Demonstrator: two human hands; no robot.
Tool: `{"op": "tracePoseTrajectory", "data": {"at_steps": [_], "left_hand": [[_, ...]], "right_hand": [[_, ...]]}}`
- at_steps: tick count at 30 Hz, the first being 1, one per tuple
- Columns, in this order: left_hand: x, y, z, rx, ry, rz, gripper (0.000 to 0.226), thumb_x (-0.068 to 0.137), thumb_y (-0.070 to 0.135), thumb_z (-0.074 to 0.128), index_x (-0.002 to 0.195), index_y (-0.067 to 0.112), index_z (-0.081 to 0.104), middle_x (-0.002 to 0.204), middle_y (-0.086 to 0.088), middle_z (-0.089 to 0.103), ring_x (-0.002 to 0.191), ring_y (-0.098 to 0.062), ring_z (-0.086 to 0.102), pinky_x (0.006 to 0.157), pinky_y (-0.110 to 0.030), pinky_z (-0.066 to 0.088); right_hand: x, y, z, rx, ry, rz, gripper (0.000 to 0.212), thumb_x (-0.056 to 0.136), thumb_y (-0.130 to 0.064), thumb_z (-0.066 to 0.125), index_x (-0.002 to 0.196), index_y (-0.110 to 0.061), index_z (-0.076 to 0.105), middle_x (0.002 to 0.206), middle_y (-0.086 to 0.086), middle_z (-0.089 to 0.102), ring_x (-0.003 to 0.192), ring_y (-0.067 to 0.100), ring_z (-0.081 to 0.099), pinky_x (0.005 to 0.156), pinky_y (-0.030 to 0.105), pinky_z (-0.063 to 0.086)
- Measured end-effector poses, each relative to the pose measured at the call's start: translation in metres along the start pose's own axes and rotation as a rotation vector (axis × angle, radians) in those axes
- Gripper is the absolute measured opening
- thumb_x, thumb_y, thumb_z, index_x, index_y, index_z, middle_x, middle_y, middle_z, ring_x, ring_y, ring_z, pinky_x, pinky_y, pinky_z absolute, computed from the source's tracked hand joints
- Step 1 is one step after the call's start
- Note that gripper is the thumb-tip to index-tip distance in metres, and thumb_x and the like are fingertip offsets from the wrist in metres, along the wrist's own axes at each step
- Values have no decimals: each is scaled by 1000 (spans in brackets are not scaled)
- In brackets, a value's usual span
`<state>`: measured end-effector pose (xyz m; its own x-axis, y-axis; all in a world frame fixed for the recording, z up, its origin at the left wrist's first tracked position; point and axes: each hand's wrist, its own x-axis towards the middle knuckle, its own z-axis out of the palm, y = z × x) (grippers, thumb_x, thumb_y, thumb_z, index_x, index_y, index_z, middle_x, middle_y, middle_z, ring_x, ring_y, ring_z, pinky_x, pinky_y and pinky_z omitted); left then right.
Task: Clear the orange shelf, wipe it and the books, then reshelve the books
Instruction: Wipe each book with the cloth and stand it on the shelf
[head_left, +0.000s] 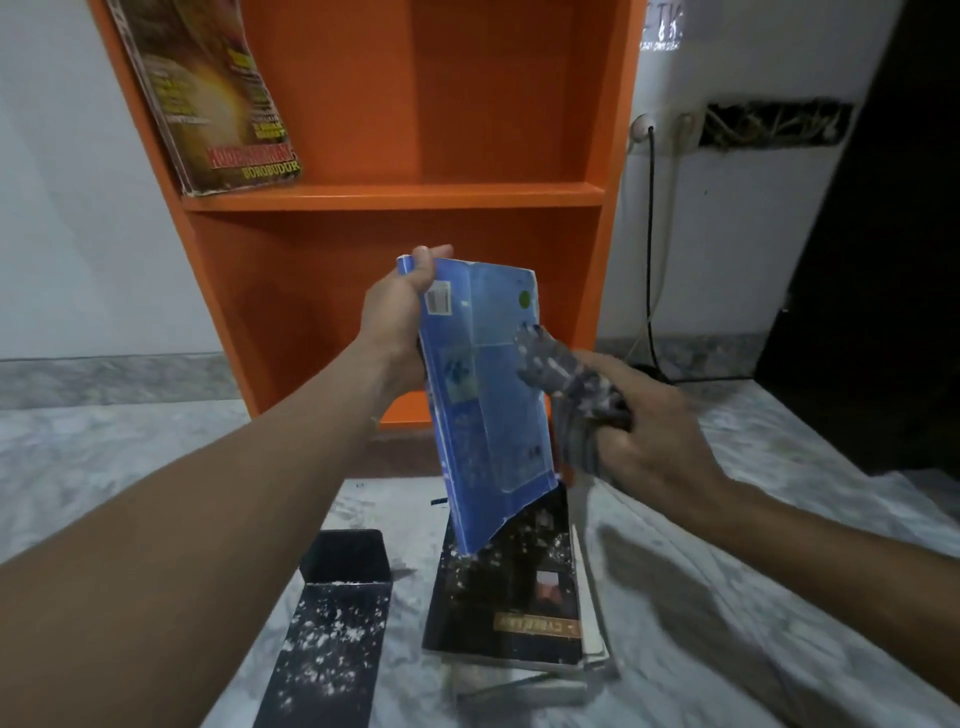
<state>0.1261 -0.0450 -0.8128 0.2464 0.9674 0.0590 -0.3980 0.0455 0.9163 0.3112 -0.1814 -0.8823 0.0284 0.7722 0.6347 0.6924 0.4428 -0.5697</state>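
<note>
A tall orange shelf (395, 197) of smooth, flat painted board stands against a pale wall. Two of its compartments are in view. In the upper one, a single glossy magazine (218, 98) with worn corners leans against the left side wall. The lower compartment shows only bare orange board.

In front of the shelf, two bare hands work on one thin blue book (488, 395). It is a soft paperback with a shiny cover and a torn bottom corner. The left hand (402, 301) grips the book's upper left corner, fingers curled round the edge and thumb on the cover, holding it nearly upright and slightly tilted. The right hand (654, 426) is closed round a bunched grey patterned cloth (561, 374), which it presses against the right side of the blue cover. This hand is blurred.

Below, on the grey-white marbled floor (104, 452), a dark book (514, 587) flecked with white specks lies flat on top of a small stack. How many pale books are under it cannot be told. Just to its left lies one open-ended rectangular dark box (332, 623) with the same white flecks.

A black cable (649, 234) hangs down the wall to the right of the shelf.
</note>
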Motion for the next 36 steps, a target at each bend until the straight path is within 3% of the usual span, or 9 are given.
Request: {"op": "tracePoseTrajectory", "data": {"at_steps": [2, 5, 12, 14, 18, 21, 30, 33, 36], "left_hand": [[-3, -1, 18, -26, 25, 30, 30, 100, 38, 51, 119, 18, 65, 116, -12, 69, 105, -32, 68, 85, -50, 57], [-7, -1, 41, -40, 68, 93, 16, 98, 31, 57, 102, 22, 70, 112, -13, 70, 105, -33, 68, 89, -55, 54], [-3, -2, 51, 286, -73, 169, 49, 89, 59, 57, 124, 25, 56, 121, 3, 63, 107, -16, 62, 89, -45, 53], [3, -13, 27, 412, -104, 63, 74, 80, 73, 56, 130, 18, 54, 123, -2, 66, 109, -20, 65, 86, -45, 54], [2, -35, -18, 371, -210, -263, 51, 88, 54, 59, 119, 14, 66, 115, -10, 72, 105, -30, 68, 87, -41, 57], [2, -21, -31, 149, -277, -228, 36, 80, 37, 63, 107, 14, 70, 101, -12, 74, 84, -26, 73, 79, -39, 59], [0, 1, -32, 161, -230, -52, 15, 84, 16, 63, 98, 10, 65, 89, -14, 72, 71, -28, 71, 67, -44, 60], [1, 2, -29, 147, -231, -48, 11, 92, 12, 57, 101, 11, 64, 88, -12, 72, 72, -29, 71, 64, -43, 60], [-1, -1, -22, 142, -266, -72, 19, 93, 12, 56, 110, 9, 63, 93, -15, 72, 75, -30, 72, 65, -47, 61]], "right_hand": [[3, -21, 17, 94, -144, 75, 69, 85, -13, 72, 128, -60, 45, 111, -16, 61, 95, -1, 60, 82, 25, 54], [-7, -28, 46, 41, -280, 164, 93, 79, -33, 77, 144, -58, 15, 131, -10, 49, 106, 7, 56, 88, 28, 51], [6, -13, 28, 309, 37, 400, 37, 82, 5, 61, 97, -28, 55, 65, -11, 54, 59, 12, 49, 58, 21, 43], [7, -17, 12, 480, 45, 478, 33, 81, 10, 68, 101, -15, 61, 77, 2, 67, 69, 26, 64, 64, 25, 53], [8, -19, -5, 740, 21, 563, 35, 76, 5, 75, 109, -4, 68, 96, 13, 75, 84, 36, 72, 74, 46, 58], [7, -13, -9, 817, 4, 598, 38, 68, -3, 80, 105, -4, 71, 97, 16, 75, 85, 38, 72, 71, 44, 57], [2, -2, -5, 491, 150, 634, 16, 89, -26, 68, 102, -17, 71, 97, 1, 76, 94, 22, 71, 88, 40, 55], [46, -12, -30, 328, 395, 535, 13, 90, -31, 68, 80, -22, 66, 88, 4, 73, 81, 13, 67, 70, 25, 48], [77, -25, -42, 288, 309, 408, 17, 90, -23, 68, 74, -27, 63, 62, -15, 68, 58, -10, 59, 52, 10, 44]]}}
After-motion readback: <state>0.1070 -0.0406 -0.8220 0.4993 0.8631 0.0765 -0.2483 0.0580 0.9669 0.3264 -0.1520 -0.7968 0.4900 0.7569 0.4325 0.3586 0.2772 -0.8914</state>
